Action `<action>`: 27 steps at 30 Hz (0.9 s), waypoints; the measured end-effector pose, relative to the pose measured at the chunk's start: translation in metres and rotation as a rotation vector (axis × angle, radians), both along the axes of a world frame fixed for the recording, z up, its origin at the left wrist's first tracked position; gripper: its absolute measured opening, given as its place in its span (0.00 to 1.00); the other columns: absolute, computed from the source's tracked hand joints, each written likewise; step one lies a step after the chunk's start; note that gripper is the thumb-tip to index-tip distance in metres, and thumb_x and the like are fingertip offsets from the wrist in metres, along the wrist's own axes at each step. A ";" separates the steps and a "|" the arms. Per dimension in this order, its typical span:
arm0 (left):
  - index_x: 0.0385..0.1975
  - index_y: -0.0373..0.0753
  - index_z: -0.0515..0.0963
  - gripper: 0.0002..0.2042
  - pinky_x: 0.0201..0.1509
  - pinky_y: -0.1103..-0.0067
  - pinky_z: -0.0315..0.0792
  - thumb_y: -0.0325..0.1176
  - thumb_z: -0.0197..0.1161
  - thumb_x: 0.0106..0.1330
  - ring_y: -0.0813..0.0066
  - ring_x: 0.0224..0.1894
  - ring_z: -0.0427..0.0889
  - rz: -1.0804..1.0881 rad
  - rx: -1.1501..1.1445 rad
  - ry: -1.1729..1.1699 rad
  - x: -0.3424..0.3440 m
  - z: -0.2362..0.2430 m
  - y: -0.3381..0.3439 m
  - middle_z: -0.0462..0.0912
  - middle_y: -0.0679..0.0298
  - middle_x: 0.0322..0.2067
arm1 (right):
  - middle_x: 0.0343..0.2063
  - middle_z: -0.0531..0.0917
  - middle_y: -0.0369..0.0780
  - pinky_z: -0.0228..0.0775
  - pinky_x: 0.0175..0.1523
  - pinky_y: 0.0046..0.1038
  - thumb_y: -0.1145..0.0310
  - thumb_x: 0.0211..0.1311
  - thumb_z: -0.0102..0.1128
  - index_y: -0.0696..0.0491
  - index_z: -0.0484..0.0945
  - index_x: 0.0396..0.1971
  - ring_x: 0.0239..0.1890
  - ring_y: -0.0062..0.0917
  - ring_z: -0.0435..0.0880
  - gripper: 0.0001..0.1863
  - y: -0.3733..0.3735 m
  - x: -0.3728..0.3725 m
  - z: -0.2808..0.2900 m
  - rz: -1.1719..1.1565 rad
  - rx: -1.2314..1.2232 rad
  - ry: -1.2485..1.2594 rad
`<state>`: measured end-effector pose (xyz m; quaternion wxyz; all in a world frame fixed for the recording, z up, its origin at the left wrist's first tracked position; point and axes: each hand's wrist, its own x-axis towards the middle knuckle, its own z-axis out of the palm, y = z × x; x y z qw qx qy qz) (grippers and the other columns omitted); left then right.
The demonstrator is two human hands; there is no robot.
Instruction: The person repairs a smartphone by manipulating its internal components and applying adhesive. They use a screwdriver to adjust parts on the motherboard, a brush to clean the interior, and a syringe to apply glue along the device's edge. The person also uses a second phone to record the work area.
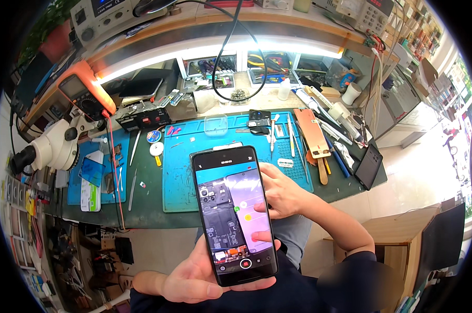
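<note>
My left hand (196, 279) is wrapped round the lower part of a black smartphone (235, 216), tilted toward me with its lit screen facing up. A camera recording view fills that screen: the dark insides of an opened phone lie beside a pinkish panel with coloured dots, and fingertips rest over the panel. My right hand (283, 193) is behind the smartphone's right edge, fingers curled. The smartphone hides its fingertips and whatever they hold. A pale edge (230, 146) of something shows just above the smartphone's top, over the blue work mat (181, 177).
Tweezers (290, 135), a blade (285, 163), a brush (322, 172) and a clear box (215, 125) lie on or beside the mat. A microscope (50, 146) and orange multimeter (84, 88) stand left. A dark phone (369, 167) rests at the bench's right edge. A black cable (213, 68) hangs overhead.
</note>
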<state>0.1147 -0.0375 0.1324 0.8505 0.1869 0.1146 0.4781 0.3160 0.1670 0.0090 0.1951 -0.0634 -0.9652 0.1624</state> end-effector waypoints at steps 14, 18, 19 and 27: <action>0.78 0.55 0.25 0.52 0.77 0.40 0.51 0.16 0.50 0.60 0.47 0.81 0.38 0.025 0.006 0.001 0.000 0.000 -0.003 0.36 0.50 0.78 | 0.68 0.68 0.45 0.60 0.69 0.50 0.35 0.62 0.60 0.44 0.83 0.56 0.69 0.45 0.65 0.32 0.003 0.015 0.002 -0.048 0.041 0.007; 0.78 0.56 0.24 0.52 0.77 0.40 0.51 0.16 0.50 0.61 0.47 0.82 0.37 0.019 0.019 0.001 -0.001 -0.001 -0.003 0.35 0.51 0.79 | 0.68 0.68 0.46 0.60 0.68 0.50 0.36 0.62 0.61 0.46 0.83 0.56 0.69 0.45 0.66 0.33 0.005 0.021 0.006 -0.083 0.076 -0.013; 0.78 0.56 0.24 0.52 0.77 0.40 0.51 0.16 0.50 0.61 0.47 0.82 0.37 0.022 0.016 0.003 -0.001 0.000 -0.003 0.35 0.52 0.79 | 0.68 0.68 0.46 0.60 0.68 0.50 0.36 0.62 0.61 0.46 0.82 0.56 0.69 0.45 0.66 0.33 0.004 0.020 0.007 -0.085 0.073 -0.011; 0.77 0.58 0.22 0.53 0.77 0.40 0.51 0.16 0.52 0.62 0.47 0.82 0.38 0.021 0.005 -0.008 -0.001 -0.001 -0.003 0.35 0.53 0.79 | 0.70 0.65 0.48 0.58 0.70 0.51 0.38 0.64 0.60 0.46 0.81 0.57 0.70 0.46 0.63 0.31 0.003 -0.015 0.000 -0.128 0.114 -0.008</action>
